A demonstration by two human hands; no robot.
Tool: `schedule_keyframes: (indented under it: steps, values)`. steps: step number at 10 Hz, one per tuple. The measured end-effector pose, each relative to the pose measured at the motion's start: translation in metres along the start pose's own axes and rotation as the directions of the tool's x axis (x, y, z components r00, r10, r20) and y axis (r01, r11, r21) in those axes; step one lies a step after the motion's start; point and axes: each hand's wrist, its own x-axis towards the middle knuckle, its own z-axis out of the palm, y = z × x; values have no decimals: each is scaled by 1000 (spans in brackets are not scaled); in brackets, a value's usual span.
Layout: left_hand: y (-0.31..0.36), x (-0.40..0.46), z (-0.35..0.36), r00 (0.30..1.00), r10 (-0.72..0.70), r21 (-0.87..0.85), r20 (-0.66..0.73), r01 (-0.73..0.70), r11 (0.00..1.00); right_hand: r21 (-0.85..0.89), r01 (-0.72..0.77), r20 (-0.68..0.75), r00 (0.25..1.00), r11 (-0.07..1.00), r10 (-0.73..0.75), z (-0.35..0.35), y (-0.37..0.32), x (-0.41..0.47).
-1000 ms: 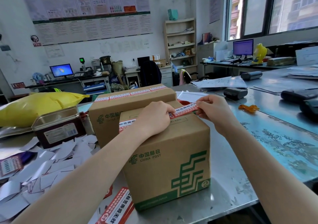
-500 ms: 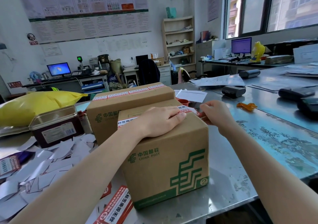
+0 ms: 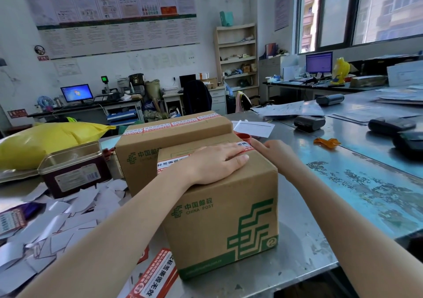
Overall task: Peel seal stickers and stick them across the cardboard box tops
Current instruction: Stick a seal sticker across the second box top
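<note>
Close to me, at the near edge of the table point(image 3: 304, 259), a sheet of spare seal stickers point(image 3: 153, 277) waits to be peeled. The small box point(image 3: 219, 208) stands just behind it. A sticker point(image 3: 170, 162) lies across its top. My left hand point(image 3: 212, 165) lies flat on that sticker, fingers point(image 3: 235, 159) straight, pressing it down. My right hand point(image 3: 274, 152) pushes the sticker's end over the far right edge of the box; I cannot tell how those fingers bend. Behind, touching it, the big box point(image 3: 160, 146) already has its sticker. This one looks almost done.
</note>
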Motion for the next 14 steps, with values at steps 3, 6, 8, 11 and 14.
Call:
schedule_keyframes:
  steps: [3,6,8,11,14]
  values:
    - [0,-1,2,1000,-10,-9,1,10,1000,493,-255,203,963,832,175,-8,-13,-4]
    - [0,-1,2,1000,4,-36,-12,-5,999,482,-135,121,989,866,87,-1,-9,-6]
    - [-2,0,3,1000,3,-37,-12,-3,999,459,-130,127,989,879,80,4,-6,-3]
    - [-2,0,3,1000,2,-30,-6,-3,1000,385,-55,77,997,921,28,9,-1,2]
    - [-2,0,3,1000,1,-29,-10,-2,1000,337,-47,71,997,940,24,11,1,7]
